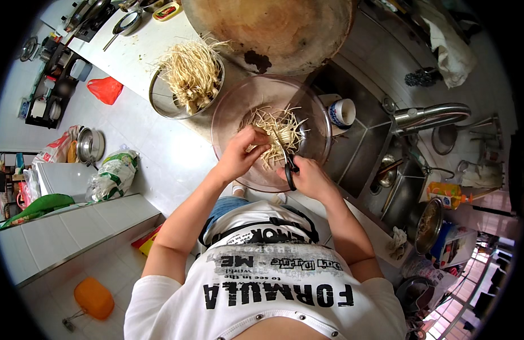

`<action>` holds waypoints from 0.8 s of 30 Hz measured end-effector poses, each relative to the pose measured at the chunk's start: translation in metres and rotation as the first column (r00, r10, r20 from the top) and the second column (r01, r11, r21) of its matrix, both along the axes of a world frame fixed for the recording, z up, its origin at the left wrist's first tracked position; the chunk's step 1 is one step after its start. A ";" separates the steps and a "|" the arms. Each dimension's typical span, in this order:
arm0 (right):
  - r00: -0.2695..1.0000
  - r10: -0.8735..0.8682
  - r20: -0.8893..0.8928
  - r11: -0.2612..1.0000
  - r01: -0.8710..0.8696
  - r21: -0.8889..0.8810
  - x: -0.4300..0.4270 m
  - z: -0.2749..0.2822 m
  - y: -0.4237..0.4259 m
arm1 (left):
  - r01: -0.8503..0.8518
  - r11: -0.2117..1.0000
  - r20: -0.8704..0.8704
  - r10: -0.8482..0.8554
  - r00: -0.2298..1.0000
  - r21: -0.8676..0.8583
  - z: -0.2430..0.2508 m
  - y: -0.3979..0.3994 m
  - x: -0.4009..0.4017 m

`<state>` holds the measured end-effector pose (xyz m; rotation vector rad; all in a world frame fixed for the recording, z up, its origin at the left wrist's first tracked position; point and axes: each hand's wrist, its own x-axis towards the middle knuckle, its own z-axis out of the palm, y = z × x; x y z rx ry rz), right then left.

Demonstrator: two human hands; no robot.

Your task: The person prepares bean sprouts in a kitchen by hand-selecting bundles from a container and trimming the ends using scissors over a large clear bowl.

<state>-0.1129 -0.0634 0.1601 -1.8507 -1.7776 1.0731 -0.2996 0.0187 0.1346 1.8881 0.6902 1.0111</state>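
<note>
My right hand [309, 175] grips a pair of black-handled scissors [290, 168], whose metal blades point into a large transparent bowl [222, 127]. Pale, thin root strands [283, 127] lie in a heap inside that bowl. At the heap's left edge, my left hand [248, 151] pinches some of the strands close to the scissor blades. To the upper left, a metal bowl [160, 100] carries a big bundle of long pale roots [189, 72] with thicker ends toward me.
A round wooden board [270, 29] lies beyond the bowl. On the right are a blue-and-white cup [342, 112], a steel sink [349, 148] and a curved faucet [432, 114]. A small bowl [128, 23] stands on the counter [130, 57] at the upper left. A red plastic bag [105, 90] lies lower left of it.
</note>
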 end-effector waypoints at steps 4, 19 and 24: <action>0.998 -0.023 -0.060 1.000 0.023 0.007 0.001 -0.005 -0.001 | 0.028 0.998 -0.024 -0.027 0.999 0.056 0.002 0.005 0.001; 0.992 -0.129 -0.004 0.981 0.127 -0.144 -0.001 -0.040 0.001 | -0.037 0.938 -0.089 0.007 0.996 -0.345 -0.029 0.007 0.001; 0.977 -0.170 -0.127 0.977 0.150 -0.154 -0.002 -0.045 0.004 | -0.033 0.830 0.116 0.117 0.986 -0.556 -0.045 0.008 0.000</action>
